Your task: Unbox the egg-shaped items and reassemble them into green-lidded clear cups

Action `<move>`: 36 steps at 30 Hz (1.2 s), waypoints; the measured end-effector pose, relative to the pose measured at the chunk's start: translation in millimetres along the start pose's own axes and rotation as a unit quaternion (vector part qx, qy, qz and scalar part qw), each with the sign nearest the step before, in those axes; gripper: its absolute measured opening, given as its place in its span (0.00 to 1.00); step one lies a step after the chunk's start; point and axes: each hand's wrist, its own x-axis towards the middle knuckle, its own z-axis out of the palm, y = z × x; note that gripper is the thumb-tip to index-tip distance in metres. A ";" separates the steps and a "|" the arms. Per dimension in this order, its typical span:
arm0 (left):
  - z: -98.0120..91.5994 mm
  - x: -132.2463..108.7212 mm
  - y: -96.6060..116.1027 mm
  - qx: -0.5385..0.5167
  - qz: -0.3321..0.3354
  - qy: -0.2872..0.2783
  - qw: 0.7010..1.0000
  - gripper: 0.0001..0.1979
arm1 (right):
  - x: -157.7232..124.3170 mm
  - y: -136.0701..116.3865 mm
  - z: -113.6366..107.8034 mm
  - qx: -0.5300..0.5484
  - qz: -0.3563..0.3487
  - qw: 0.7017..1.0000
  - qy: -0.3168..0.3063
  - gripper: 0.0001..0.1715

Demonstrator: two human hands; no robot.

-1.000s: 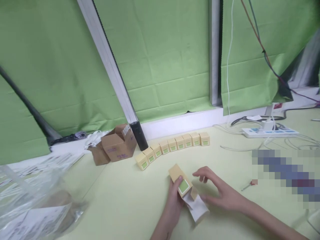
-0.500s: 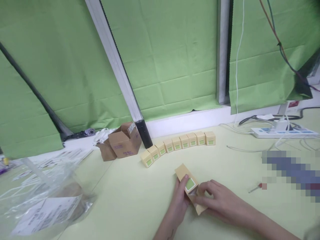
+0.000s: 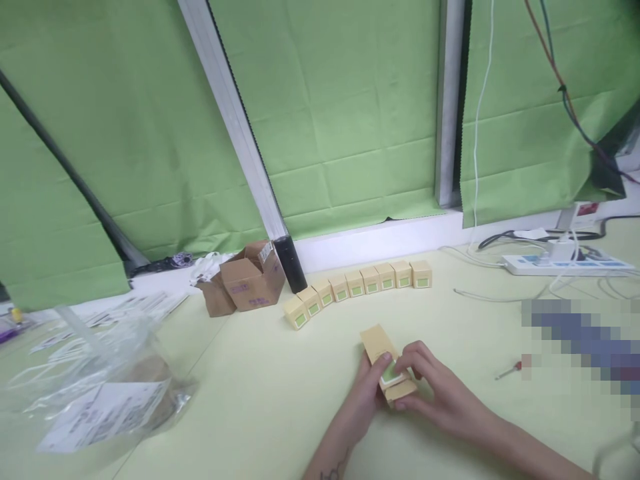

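Note:
A small tan carton (image 3: 379, 341) with a green label is between my hands, tilted, its far end flap standing out. My left hand (image 3: 369, 387) wraps round its left side, with the thumb on the front by the label. My right hand (image 3: 434, 387) is at the carton's near end; its forefinger rests by the label and its thumb is under the near flap (image 3: 401, 391), which is partly folded. Beyond the hands, several matching small boxes (image 3: 356, 285) stand in a curved row, labels facing me. What is inside the held carton cannot be seen.
An open brown cardboard box (image 3: 255, 283) and a black cylinder (image 3: 290, 263) stand at the back. A clear plastic bag (image 3: 125, 407) lies on the left. To the right are a power strip (image 3: 530, 265), cables and a small red-handled screwdriver (image 3: 509, 371).
The near flap, which stretched out toward me, is now bent up toward the carton's end. My right fingers have moved from the opening onto the label and flap. The carton has shifted slightly right.

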 end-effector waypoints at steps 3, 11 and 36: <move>1.3 -0.9 0.2 0.001 -0.006 0.000 1.000 0.26 | 0.9 -4.5 -4.2 0.033 0.030 0.999 -0.013 0.14; 3.0 -6.8 5.4 0.025 -0.005 -0.029 0.999 0.25 | 1.5 -0.9 -5.2 0.068 0.052 0.996 -0.028 0.12; 1.5 -6.6 2.8 0.069 0.071 -0.034 0.994 0.31 | -1.4 14.8 -3.4 0.091 0.057 0.994 0.013 0.34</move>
